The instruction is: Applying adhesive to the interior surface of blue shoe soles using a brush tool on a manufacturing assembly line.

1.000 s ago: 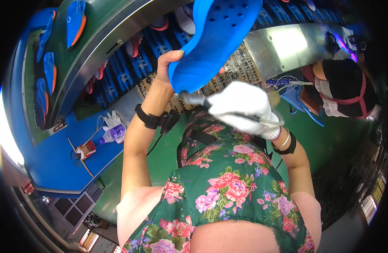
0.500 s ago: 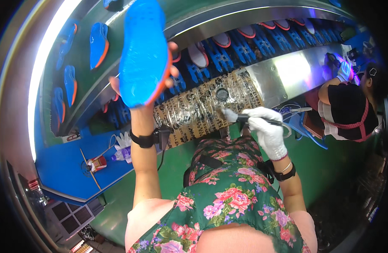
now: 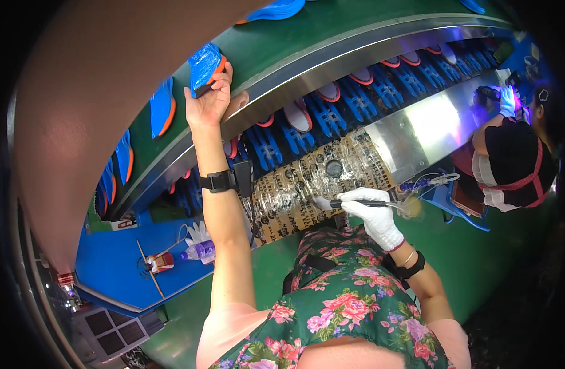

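Note:
My bare left hand (image 3: 210, 106) is stretched out over the upper green belt. Its fingers curl around the near end of a blue shoe sole (image 3: 205, 66) with an orange edge, which is at the belt's surface; I cannot tell whether its full weight rests there. In a white glove, my right hand (image 3: 376, 220) is closed around the black handle of a brush (image 3: 356, 203). The brush's pale bristles point left, over a ledge wrapped in printed brown tape (image 3: 295, 200).
More blue soles (image 3: 162, 107) lie along the green belt (image 3: 331, 17). Below it, a row of blue racks (image 3: 325, 114) carries pink-edged shoe parts. A blue table (image 3: 113, 258) at left holds a purple bottle (image 3: 198, 251). A co-worker (image 3: 510, 157) sits at right.
My left hand has carried the sole away from close in front of me, up and forward to the green belt. My right hand, still with the brush, has shifted slightly left and down.

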`<state>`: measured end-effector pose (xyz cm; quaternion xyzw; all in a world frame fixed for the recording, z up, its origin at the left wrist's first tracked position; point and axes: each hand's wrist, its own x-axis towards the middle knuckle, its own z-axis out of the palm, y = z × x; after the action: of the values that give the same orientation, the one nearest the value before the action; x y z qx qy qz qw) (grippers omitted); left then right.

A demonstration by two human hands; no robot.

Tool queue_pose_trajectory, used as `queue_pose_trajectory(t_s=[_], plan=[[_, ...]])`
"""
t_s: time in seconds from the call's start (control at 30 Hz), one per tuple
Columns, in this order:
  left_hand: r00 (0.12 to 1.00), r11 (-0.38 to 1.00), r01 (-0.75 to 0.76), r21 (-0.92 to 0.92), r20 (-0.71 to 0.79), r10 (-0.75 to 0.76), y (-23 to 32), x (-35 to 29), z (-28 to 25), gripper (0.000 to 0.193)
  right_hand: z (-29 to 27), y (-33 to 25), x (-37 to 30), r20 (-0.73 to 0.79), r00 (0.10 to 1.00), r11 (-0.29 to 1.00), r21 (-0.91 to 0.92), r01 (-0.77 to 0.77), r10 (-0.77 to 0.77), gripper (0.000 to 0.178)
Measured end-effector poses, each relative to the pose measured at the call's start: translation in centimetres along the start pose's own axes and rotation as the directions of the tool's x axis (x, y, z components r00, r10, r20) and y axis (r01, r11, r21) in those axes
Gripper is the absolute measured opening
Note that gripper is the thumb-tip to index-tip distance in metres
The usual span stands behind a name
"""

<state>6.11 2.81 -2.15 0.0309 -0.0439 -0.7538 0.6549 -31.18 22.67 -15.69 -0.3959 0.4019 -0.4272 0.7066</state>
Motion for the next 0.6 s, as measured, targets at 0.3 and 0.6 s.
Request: queue_pose_trajectory(t_s=[0.3, 0.6], plan=[[0.988, 0.970, -0.148, -0.191, 0.003, 0.151, -5.3, -5.3, 0.9, 0.098, -0.3, 0.7, -0.2, 0.036, 0.998, 0.989, -0.130, 0.064, -0.059, 0.016], [0.982, 0.982, -0.134, -0.135, -0.150, 0.113, -7.2, -4.7, 1.5, 0.082, -0.7, 0.8, -0.1, 0.039, 0.990, 0.986, -0.097, 0.135, -0.132, 0.017]])
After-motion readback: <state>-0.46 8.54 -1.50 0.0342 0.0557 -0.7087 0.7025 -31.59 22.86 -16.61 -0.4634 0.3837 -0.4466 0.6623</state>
